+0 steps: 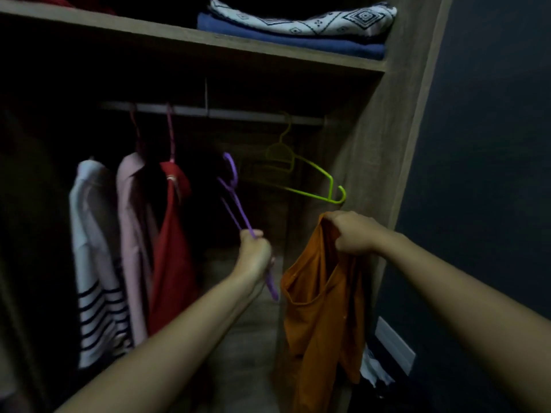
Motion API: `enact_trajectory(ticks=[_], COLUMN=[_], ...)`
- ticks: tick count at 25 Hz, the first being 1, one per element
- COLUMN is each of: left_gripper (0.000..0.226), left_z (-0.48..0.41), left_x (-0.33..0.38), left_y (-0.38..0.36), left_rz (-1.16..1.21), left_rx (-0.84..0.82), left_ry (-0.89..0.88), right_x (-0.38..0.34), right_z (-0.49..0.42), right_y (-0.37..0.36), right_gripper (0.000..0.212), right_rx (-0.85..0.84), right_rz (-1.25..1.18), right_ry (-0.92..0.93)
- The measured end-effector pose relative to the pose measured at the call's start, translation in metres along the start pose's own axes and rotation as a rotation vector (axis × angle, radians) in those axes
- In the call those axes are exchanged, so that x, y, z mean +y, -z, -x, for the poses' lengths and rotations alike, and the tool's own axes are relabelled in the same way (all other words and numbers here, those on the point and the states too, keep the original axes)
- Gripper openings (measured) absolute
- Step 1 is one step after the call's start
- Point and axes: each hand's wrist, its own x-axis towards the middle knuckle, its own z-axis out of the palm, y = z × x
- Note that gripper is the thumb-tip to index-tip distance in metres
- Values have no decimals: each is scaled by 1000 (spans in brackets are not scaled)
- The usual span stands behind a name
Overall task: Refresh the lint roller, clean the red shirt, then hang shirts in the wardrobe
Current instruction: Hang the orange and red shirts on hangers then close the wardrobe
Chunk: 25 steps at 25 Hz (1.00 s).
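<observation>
I face an open wardrobe with a metal rail (pixel 238 113) under a wooden shelf. My left hand (pixel 255 253) grips a purple hanger (pixel 235 198) below the rail, its hook pointing up. My right hand (pixel 351 234) grips the top of an orange shirt (pixel 322 317), which hangs down in front of the wardrobe's right side. The red shirt (pixel 171 248) hangs on a hanger from the rail, left of my hands. The lint roller is not in view.
A striped white shirt (pixel 92 263) and a pink shirt (pixel 132 234) hang left of the red one. A green hanger (pixel 310 177) hangs empty at the rail's right end. Folded cloths (pixel 295 28) lie on the upper shelf. The wardrobe's side panel (pixel 387 138) stands at right.
</observation>
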Motion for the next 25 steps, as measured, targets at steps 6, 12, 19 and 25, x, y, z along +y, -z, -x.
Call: enact_trajectory(ticks=[6,12,19,25], left_gripper=[30,17,30,23], left_z=[60,105,123,130], left_x=[-18,4,4,-9], left_y=[125,226,277,228], left_rz=[-648,-797,-854,-655], left_rx=[-42,106,-16,-132], left_ry=[-43,-508,-677,-712], right_x=[-43,-66,-98,-159], right_z=[16,45,83,116], right_y=[-30,-45,-21,-15], right_gripper=[40,34,52,50], right_rx=[-42,-30,34,272], right_rz=[-249,-481,-663,-45], right_ry=[-83,-171,-94,376])
